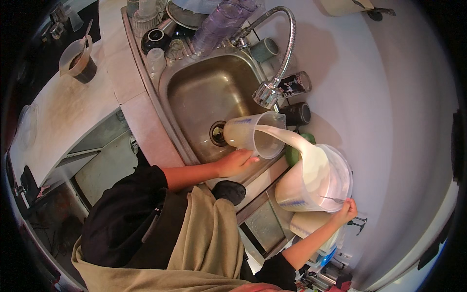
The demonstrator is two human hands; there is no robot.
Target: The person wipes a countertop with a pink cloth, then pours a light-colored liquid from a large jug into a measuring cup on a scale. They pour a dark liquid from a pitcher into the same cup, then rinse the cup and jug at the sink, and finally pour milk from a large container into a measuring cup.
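My left hand [239, 163] holds the handle side of a translucent plastic measuring jug [239, 132], tilted over the sink [197, 91] near its drain. At the lower right, my right hand [344, 212] grips the rim or handle side of a larger measuring jug [292, 186]; which of these is unclear. A metal fork [334, 199] extends from that hand across the jug's mouth. Pale creamy liquid [288, 138] runs from the larger jug's lip into the smaller jug. The smaller jug's inside is partly hidden by the stream.
A flexible metal faucet [268, 94] arches over the sink. Purple stacked cups [222, 27], glasses and a black mug [155, 39] crowd the drainboard. Mugs line the wall side. A jug of dark liquid [83, 67] stands on the left counter. Another jug [310, 222] is below the large one.
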